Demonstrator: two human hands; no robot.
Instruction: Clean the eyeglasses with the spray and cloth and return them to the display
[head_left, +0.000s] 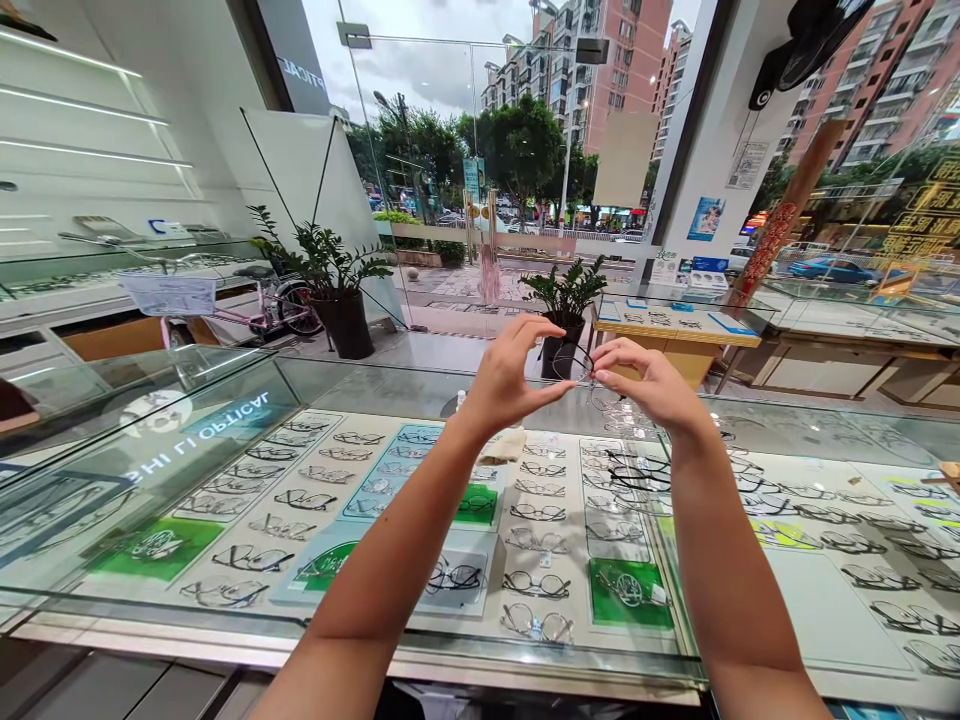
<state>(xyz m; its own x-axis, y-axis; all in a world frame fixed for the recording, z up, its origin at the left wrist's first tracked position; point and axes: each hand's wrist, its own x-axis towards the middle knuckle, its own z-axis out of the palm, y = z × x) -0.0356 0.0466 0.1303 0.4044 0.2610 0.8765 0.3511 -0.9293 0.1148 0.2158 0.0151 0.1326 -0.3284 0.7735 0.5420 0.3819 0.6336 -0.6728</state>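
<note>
A pair of thin dark-rimmed eyeglasses (574,362) is held up above the glass counter, in front of a potted plant. My left hand (510,375) reaches round its left side, thumb and index finger pinching the rim from below and above. On the other side, the fingertips of my right hand (634,375) are closed on the frame's right part. Both arms stretch forward over the display case (420,650). Beneath the hands a beige cloth (504,446) lies near the case's far side. Loose black glasses (637,470) lie by my right forearm.
Rows of eyeglasses (536,512) fill the case, with green cards (630,592) among them. Beyond the counter stand a potted plant (337,260), a bicycle with a basket (169,293), a second display table (675,330) and a glass door (427,180) onto the street.
</note>
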